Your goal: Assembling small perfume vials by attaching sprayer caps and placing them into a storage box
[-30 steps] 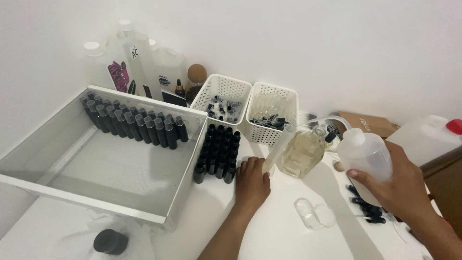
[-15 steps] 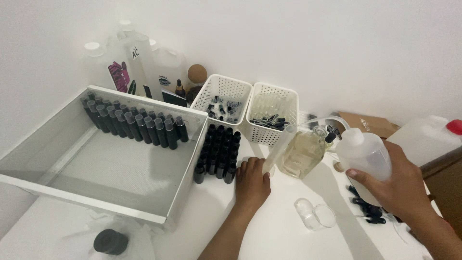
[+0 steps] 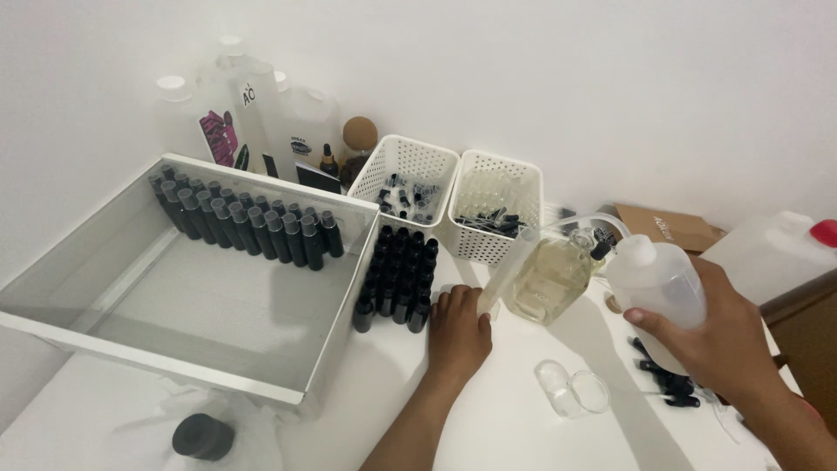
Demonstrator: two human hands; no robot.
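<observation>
My right hand (image 3: pixel 728 344) grips a white plastic squeeze bottle (image 3: pixel 658 288), held up above the table. Its long bent spout tube (image 3: pixel 510 262) arcs left and slopes down to my left hand (image 3: pixel 458 336). That hand rests on the white table, fingers curled around a small vial that is mostly hidden, right beside a block of small black bottles (image 3: pixel 397 279). A square glass bottle of pale yellow liquid (image 3: pixel 547 281) stands between my two hands, behind the tube.
A large white tray (image 3: pixel 209 353) at left holds a row of black bottles (image 3: pixel 248 222). Two white perforated baskets (image 3: pixel 497 205) and big jugs (image 3: pixel 261 122) stand at the wall. Nearby lie a clear round lid (image 3: pixel 575 391), a black cap (image 3: pixel 202 436) and black droppers (image 3: pixel 667 384).
</observation>
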